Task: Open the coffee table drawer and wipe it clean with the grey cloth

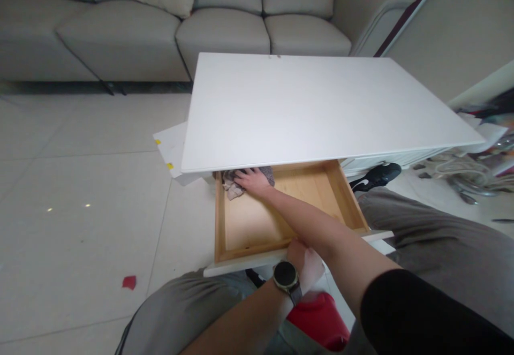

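Unpainted wood lines the open drawer [252, 224] of a white table [321, 108], where a seated person bends to work with both arms. The right hand [256, 181] reaches into the drawer's far left corner, palm down on a bunched, patterned cloth [233, 191]; whether its fingers pinch the fabric or only press on it, I cannot tell. At the near side of the drawer, the left hand [305, 261], a dark watch [285, 276] on its wrist, closes over the top edge of the white drawer front [241, 264]. The two hands are apart, with the right forearm slanting across the drawer between them.

From where I stand, the step in hand appears to be wiping the drawer's inside, with the left hand apparently steadying the front. A further stroke would call for steady pressure along the drawer's floor and a firm hold at the front, so that the drawer does not slide.

The cloth lies directly beneath the right hand, touching it, and well apart from the left; part of it sits close under the tabletop's edge. Beyond the drawer and table stands a grey sofa [225, 34].
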